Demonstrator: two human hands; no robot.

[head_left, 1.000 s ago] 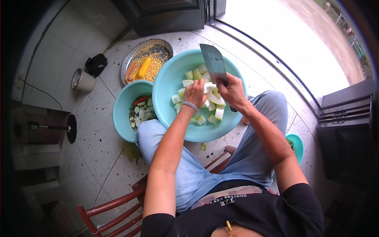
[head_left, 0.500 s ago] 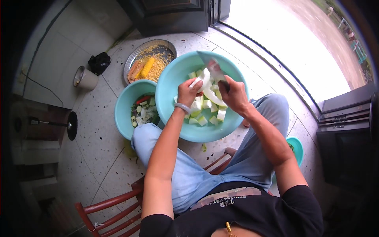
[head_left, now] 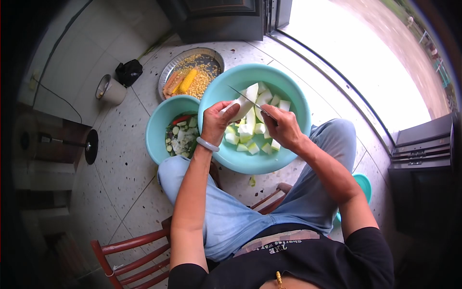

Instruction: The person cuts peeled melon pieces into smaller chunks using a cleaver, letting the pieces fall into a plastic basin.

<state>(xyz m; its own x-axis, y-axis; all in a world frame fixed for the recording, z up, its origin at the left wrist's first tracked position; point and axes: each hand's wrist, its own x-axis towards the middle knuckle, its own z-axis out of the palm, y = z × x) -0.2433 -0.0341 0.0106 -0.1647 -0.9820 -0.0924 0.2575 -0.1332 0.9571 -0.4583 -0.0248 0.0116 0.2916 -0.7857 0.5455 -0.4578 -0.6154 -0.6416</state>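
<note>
My left hand [head_left: 217,121], with a pale bangle at the wrist, grips a thick wedge of winter melon [head_left: 252,91] above the large turquoise basin [head_left: 260,167]. In my right hand [head_left: 284,128] is a knife [head_left: 242,96], its blade seen nearly edge-on and lying across the wedge. Beneath both hands, cut white chunks with green edges [head_left: 253,148] and longer slices are scattered in the basin. The knife's handle is mostly hidden by my fingers.
A smaller turquoise basin [head_left: 155,129] with cut vegetables and a red chilli stands at the left. Behind it is a metal pan [head_left: 219,57] of corn kernels and cobs. A beige bin [head_left: 113,92] and black bag [head_left: 129,72] are farther left. Another turquoise container [head_left: 364,185] sits beyond my right knee.
The knife has turned from showing its broad side to nearly edge-on and now lies across the wedge. The view has shifted slightly, so the basins appear farther right.
</note>
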